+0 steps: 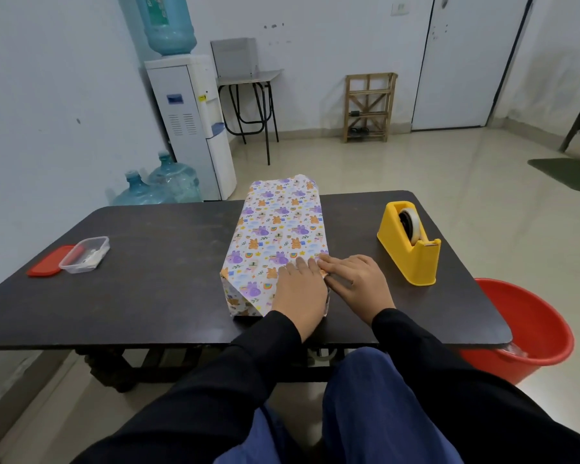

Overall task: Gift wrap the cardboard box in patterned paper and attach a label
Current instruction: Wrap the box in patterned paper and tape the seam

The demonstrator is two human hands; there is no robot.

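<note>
Pressing near-end folds of wrapped box (pixel 278 229) at table (pixel 164 262) centre | left hand (pixel 298 286) flat, fingers straight, gripping nothing | right hand (pixel 355 279) likewise, at right corner | risk: losing the crease when reaching for tape dispenser (pixel 409 244), owing to lifted pressure

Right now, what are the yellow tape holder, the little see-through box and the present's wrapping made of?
The yellow tape holder looks like hard moulded plastic: one solid colour, smooth, thick walls. The little see-through box seems clear plastic, since its contents show through the walls. The wrapping looks like printed paper, fairly matte, holding sharp folded creases at its near end.
</note>
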